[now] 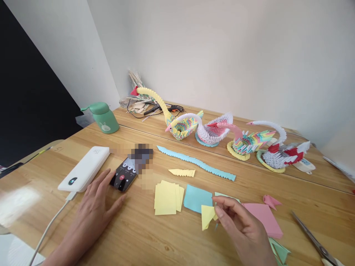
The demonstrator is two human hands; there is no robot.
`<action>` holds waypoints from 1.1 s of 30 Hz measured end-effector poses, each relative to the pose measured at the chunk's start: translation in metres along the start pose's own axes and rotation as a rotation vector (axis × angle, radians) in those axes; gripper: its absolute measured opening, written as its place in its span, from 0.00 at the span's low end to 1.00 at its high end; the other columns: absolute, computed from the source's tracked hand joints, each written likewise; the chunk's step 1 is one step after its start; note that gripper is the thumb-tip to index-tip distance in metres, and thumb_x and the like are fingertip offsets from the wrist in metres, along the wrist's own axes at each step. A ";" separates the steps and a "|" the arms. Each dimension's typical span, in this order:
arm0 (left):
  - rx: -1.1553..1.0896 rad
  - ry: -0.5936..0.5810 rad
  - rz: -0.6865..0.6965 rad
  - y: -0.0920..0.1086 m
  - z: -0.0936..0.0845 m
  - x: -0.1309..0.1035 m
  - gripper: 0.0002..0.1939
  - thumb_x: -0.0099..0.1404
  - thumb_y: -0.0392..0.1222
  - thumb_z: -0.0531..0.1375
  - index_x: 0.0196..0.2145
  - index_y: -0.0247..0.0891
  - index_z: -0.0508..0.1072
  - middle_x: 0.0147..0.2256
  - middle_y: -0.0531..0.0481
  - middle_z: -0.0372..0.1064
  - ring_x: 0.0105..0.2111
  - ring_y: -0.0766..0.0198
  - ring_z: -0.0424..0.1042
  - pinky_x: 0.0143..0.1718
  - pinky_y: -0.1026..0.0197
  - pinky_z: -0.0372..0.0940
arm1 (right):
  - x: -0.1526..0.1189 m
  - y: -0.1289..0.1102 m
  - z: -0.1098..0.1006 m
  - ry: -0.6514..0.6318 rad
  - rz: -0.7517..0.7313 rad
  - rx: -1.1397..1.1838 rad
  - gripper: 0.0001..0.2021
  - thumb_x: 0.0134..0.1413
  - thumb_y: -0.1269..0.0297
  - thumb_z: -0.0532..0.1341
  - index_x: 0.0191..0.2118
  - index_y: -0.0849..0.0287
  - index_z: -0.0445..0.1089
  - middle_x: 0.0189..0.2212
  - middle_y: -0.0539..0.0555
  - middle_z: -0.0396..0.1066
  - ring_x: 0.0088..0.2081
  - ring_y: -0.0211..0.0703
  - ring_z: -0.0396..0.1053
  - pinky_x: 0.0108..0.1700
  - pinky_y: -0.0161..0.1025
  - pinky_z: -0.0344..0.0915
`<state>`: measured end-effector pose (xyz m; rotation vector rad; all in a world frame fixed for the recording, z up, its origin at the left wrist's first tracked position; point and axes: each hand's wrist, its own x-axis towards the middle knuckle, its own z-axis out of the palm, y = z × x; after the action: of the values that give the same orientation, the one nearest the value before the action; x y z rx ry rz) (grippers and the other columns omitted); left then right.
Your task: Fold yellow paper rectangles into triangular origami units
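Right hand point(241, 226) pinches small folded yellow paper wedge point(206, 217) at its left, long axis near-to-far; left hand point(95, 203), spread, grasping nothing, lies farther left beside black rectangular smartphone point(119, 184).

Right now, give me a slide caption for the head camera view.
Right hand holding folded yellow paper, left hand beside a phone, with four paper swans behind.
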<state>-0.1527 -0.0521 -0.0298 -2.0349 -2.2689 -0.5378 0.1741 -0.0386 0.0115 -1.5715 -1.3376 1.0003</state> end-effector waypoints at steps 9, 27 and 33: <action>0.047 -0.016 0.036 0.001 -0.005 -0.001 0.27 0.63 0.54 0.49 0.56 0.36 0.57 0.60 0.37 0.48 0.59 0.45 0.51 0.56 0.43 0.54 | 0.000 0.001 0.000 0.016 -0.025 0.004 0.11 0.47 0.55 0.62 0.34 0.56 0.73 0.28 0.50 0.71 0.28 0.40 0.67 0.33 0.32 0.64; 0.095 -0.068 0.048 0.003 -0.007 0.003 0.26 0.63 0.54 0.50 0.55 0.38 0.61 0.59 0.37 0.49 0.58 0.43 0.53 0.54 0.42 0.56 | -0.001 -0.001 0.001 0.013 -0.024 -0.015 0.12 0.48 0.55 0.61 0.34 0.56 0.73 0.28 0.51 0.71 0.30 0.41 0.68 0.34 0.34 0.65; 0.114 -0.092 0.054 0.002 -0.007 0.004 0.26 0.63 0.54 0.49 0.54 0.38 0.63 0.59 0.37 0.50 0.57 0.43 0.54 0.55 0.43 0.56 | 0.000 -0.001 0.000 -0.020 -0.015 -0.005 0.12 0.48 0.54 0.61 0.35 0.56 0.72 0.28 0.51 0.70 0.29 0.41 0.67 0.34 0.33 0.64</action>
<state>-0.1522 -0.0501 -0.0220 -2.0998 -2.2291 -0.3091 0.1739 -0.0388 0.0124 -1.5568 -1.3652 1.0064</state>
